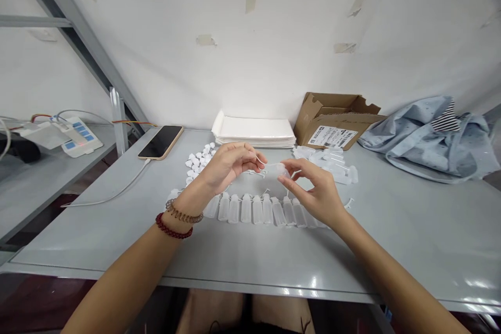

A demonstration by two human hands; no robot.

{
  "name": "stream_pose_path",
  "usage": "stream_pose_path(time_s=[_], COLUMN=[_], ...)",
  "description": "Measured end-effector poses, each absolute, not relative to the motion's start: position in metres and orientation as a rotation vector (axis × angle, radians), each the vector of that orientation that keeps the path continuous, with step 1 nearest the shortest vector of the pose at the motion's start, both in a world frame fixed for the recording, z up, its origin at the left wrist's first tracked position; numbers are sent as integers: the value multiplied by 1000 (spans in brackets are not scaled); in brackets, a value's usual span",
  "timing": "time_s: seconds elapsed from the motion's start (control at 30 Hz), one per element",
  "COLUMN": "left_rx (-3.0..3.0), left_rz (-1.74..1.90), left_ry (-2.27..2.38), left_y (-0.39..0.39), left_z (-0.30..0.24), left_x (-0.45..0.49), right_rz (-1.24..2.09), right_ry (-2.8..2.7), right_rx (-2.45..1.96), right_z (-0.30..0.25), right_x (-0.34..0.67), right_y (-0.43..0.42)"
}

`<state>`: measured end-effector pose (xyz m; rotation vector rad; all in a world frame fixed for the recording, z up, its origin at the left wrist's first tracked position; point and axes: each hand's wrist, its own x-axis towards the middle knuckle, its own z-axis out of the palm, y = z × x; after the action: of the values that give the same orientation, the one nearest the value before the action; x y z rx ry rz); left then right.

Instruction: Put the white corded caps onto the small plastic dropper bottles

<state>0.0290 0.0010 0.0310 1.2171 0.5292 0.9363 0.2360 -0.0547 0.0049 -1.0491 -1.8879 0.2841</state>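
Note:
My left hand (229, 163) and my right hand (315, 188) meet above the grey table (117, 235). The right hand pinches a small clear plastic bottle (281, 169) at its fingertips. The left hand's fingers are closed on a thin white cap part (261, 163) held right against that bottle. Below the hands, a row of several clear bottles (254, 209) lies side by side. A pile of small white caps (199, 159) sits just behind my left hand. More loose bottles (332, 164) lie behind my right hand.
A phone (161, 142) on a white charging cable lies at the back left. A stack of white sheets (254, 131) and an open cardboard box (336, 121) stand against the wall. Blue cloth (426, 135) is heaped at the right. A side shelf holds a white device (78, 135).

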Motion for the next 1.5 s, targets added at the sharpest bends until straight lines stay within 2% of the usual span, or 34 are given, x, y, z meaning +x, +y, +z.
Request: stream_pose_path(time_s=[0.27,0.5,0.63,0.73,0.87,1.03,1.17,1.3,1.5], left_rx=[1369,1695,1622,1813,2151,2548,2828,2851,2955], left_rz=[849,520,761,875,977,1291,1359,1395,1220], left_ry=[512,601,712,752,751,705,654,697,741], left_y=[1,-5,-8,-14,-24,-27,-25,-26,-28], left_z=[32,36,28,24,18,8,7,9,17], left_x=[25,30,38,44,54,61,60,60,65], right_rz=[285,640,1075,1332,1505,1632,1681,1634,1285], right_ry=[-1873,-1670,-1392,-1234,-1135,-1071,-1069,-1149,-1222], right_rx=[-1062,-1109,-1085,-981,-894,-810,-766,-800,-948], right_z=[5,10,12,11,10,9,5,5,15], right_x=[236,235,234,235,235,235,234,236,246], right_y=[-55,-58,-58,-56,-55,-53,-52,-51,-49])
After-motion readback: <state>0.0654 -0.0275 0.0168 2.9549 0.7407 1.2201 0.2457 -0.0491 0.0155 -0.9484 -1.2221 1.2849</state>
